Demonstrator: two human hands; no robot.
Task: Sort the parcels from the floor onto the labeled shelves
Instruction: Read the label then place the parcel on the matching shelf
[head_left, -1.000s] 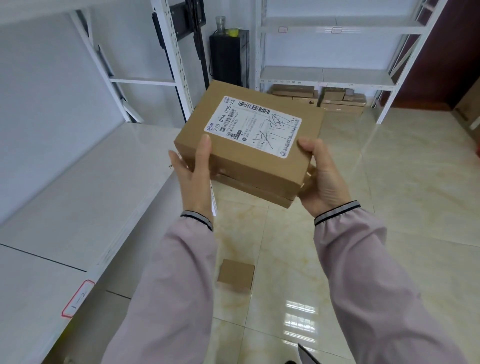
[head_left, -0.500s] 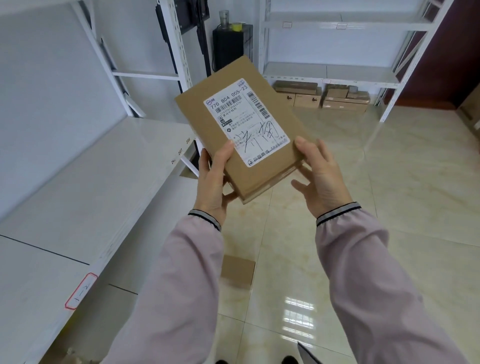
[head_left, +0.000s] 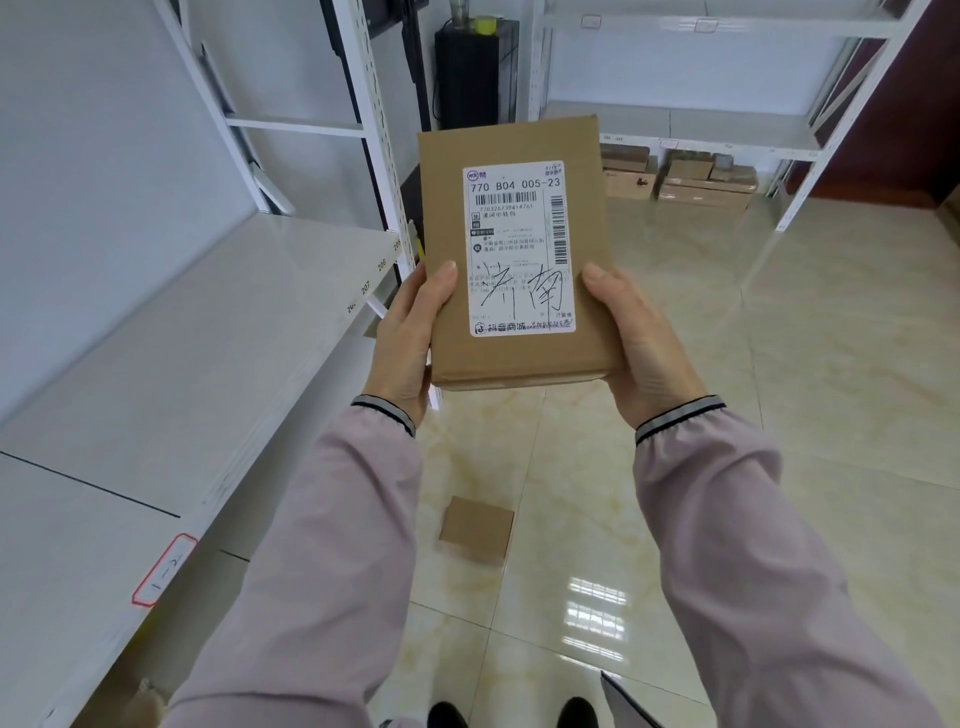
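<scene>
Both hands, left (head_left: 410, 332) and right (head_left: 636, 332), clamp a flat rectangular brown cardboard parcel (head_left: 511, 358) with a smooth white printed label (head_left: 519, 249) above the glossy beige tiled floor (head_left: 831, 415).

both arms are reaching forward in pale pink sleeves with striped cuffs. the left hand (head_left: 410, 338) and the right hand (head_left: 636, 340) are gripping the lower sides of a parcel (head_left: 511, 249), thumbs lying on its front face, palms turned inward toward each other.
</scene>
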